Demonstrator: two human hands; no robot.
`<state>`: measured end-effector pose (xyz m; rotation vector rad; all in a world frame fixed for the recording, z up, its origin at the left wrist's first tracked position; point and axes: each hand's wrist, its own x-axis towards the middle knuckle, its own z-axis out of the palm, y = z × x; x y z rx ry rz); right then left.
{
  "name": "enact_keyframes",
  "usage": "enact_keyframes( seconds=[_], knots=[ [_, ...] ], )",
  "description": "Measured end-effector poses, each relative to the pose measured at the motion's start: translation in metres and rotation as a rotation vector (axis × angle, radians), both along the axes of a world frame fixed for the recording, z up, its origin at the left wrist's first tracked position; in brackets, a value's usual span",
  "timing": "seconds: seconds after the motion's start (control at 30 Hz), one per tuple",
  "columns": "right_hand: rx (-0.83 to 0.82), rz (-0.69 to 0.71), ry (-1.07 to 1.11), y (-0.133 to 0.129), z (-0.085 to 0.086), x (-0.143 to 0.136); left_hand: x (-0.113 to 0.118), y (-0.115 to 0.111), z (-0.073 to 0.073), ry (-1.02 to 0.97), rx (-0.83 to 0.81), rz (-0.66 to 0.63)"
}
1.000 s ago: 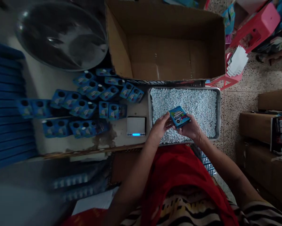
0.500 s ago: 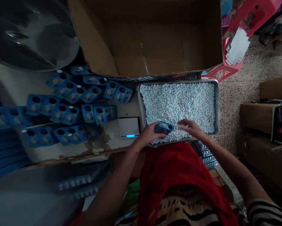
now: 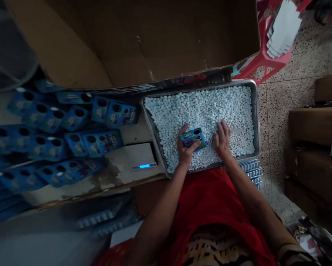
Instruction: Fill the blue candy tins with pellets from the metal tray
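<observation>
A metal tray holds a layer of small pale blue and white pieces. Over its near left part, my left hand grips a small blue box, whose dark round hole faces up. To the right of the box, my right hand rests on the pale pieces, its fingers apart and nothing visible in it. A scale with a lit blue display lies just left of the tray.
Many blue boxes stand in groups on the table at the left. Behind the tray is a large open cardboard box. A red stool with white papers is at the back right; brown cartons are at the right.
The blue box in my left hand has turned and its printed face now shows more. My right hand has lowered onto the pieces with its fingers pointing away. The camera view has shifted.
</observation>
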<state>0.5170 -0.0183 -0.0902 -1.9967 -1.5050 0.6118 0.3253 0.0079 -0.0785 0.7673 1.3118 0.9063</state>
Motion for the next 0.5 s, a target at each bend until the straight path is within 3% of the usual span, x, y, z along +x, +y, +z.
enact_keyframes(
  seconds=[0.1, 0.2, 0.27, 0.33, 0.4, 0.5],
  knots=[
    [0.099, -0.095, 0.213, 0.012, 0.008, -0.004, 0.034, 0.012, 0.003, -0.157, -0.086, 0.020],
    [0.140, -0.326, 0.543, 0.025, 0.017, -0.008, 0.060, 0.023, 0.013, -0.307, -0.184, 0.020],
    [0.094, -0.508, 0.832, 0.037, 0.021, -0.008, 0.062, 0.028, 0.023, -0.377, -0.215, -0.014],
    [0.001, -0.695, 1.136, 0.049, 0.024, -0.004, 0.050, 0.034, 0.034, -0.363, -0.141, -0.106],
    [-0.114, -0.804, 1.368, 0.059, 0.031, 0.003, 0.026, 0.042, 0.045, -0.188, 0.063, -0.205],
    [-0.222, -0.770, 1.523, 0.067, 0.052, 0.008, -0.013, 0.055, 0.058, 0.274, 0.350, -0.273]
  ],
)
